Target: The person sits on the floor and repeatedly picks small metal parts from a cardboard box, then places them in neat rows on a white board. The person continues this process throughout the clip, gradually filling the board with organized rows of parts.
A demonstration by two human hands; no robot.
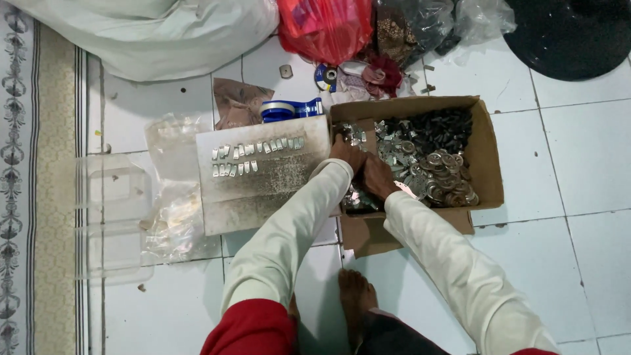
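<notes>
Both hands reach into the open cardboard box (486,148) that sits on the white tiled floor (578,197), their cream sleeves running down from the bottom of the view. Left hand (348,154) rests at the box's near-left corner with its fingers curled down onto the pile of small shiny metal parts (430,174) inside; whether it grips any piece cannot be told, since the fingertips are buried among the parts. Right hand (378,177) lies just beside it, touching it, also bent downward into the pile with fingers partly closed, and what it holds, if anything, is hidden. Behind the silver pieces, the far part of the box holds a heap of darker metal parts (440,125). Just left of the box lies a flat pale board (263,181) with two short rows of small metal clips (253,158) laid out along its upper part. A blue tape dispenser (289,108) stands behind the board, and crumpled clear plastic bags (172,197) and a clear plastic container (112,217) lie further left. A bare foot (355,296) rests on the floor between the arms.
</notes>
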